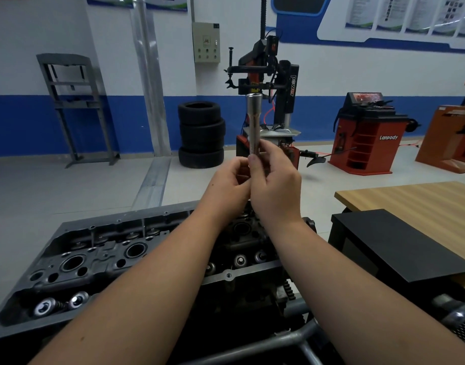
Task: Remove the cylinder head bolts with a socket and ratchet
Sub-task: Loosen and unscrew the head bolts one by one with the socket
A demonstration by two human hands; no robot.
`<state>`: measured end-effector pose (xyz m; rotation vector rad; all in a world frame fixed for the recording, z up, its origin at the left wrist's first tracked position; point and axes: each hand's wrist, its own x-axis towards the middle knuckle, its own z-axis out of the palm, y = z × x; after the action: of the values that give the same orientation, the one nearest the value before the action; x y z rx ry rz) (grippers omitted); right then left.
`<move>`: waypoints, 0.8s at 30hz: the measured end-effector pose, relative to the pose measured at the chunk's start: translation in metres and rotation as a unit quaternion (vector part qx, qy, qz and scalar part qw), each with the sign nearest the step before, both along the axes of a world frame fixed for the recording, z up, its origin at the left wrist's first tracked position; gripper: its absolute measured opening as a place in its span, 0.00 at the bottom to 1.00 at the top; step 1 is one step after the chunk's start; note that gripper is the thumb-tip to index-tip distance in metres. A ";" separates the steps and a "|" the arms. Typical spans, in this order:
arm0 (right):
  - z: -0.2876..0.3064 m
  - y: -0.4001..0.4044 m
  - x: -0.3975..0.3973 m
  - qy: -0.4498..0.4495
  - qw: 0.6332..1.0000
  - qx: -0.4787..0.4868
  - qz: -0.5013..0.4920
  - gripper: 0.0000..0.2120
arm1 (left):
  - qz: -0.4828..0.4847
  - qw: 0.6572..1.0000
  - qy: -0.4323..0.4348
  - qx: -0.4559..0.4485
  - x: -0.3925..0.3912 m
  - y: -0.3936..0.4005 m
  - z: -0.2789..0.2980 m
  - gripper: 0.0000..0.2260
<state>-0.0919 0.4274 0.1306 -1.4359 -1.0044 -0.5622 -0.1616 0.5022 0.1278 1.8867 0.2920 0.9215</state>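
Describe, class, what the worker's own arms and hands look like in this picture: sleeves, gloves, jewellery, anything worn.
Both forearms are bare as far as the picture shows; no sleeve cuff is visible. The left hand and right hand wear no gloves. No watch, bracelet or ring shows on either wrist or on the visible fingers. Nails look short and unpainted.

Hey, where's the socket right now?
In the head view the socket stands upright at centre, held up above the cylinder head, with the left hand and right hand both gripping its lower end.
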 end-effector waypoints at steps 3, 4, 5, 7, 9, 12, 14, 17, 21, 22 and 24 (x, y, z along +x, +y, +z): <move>0.001 -0.002 -0.001 0.046 0.999 0.000 0.013 0.17 | -0.050 0.999 0.005 -0.003 -0.002 -0.007 0.002 0.09; 0.001 -0.001 0.000 0.053 0.998 -0.002 0.020 0.17 | -0.044 0.999 0.003 0.001 -0.002 -0.007 0.003 0.10; 0.001 -0.001 0.001 0.054 0.998 -0.006 0.028 0.17 | -0.029 1.000 0.003 0.010 -0.002 -0.006 0.003 0.10; 0.000 0.000 0.002 0.033 0.999 -0.010 0.025 0.16 | 0.017 1.000 0.002 0.023 -0.001 -0.002 0.002 0.06; 0.000 0.000 0.003 0.007 1.000 -0.005 -0.005 0.15 | 0.057 0.998 -0.007 0.021 0.000 0.002 0.001 0.02; -0.001 0.001 0.004 0.006 1.000 0.001 -0.006 0.14 | 0.023 1.000 -0.010 0.003 0.002 0.002 -0.001 0.06; -0.001 0.000 0.003 0.042 0.999 0.006 0.020 0.15 | -0.029 1.000 -0.004 -0.003 0.000 -0.003 0.000 0.06; 0.000 -0.001 0.004 0.077 0.997 0.000 0.032 0.16 | -0.043 0.999 -0.005 0.008 -0.002 -0.007 0.002 0.07; -0.001 0.000 0.005 0.042 0.999 -0.010 0.025 0.14 | 0.031 0.999 -0.011 0.017 0.000 0.000 0.000 0.02; -0.001 0.001 0.006 0.029 0.999 -0.004 0.016 0.13 | 0.043 0.999 -0.013 0.016 0.000 0.002 -0.001 0.03; -0.001 0.000 0.007 0.023 1.000 0.003 0.015 0.13 | 0.035 0.999 -0.014 0.011 0.001 0.003 0.000 0.04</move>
<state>-0.0846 0.4277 0.1291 -1.4204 -0.9854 -0.5079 -0.1607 0.5049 0.1273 1.8924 0.3346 1.0021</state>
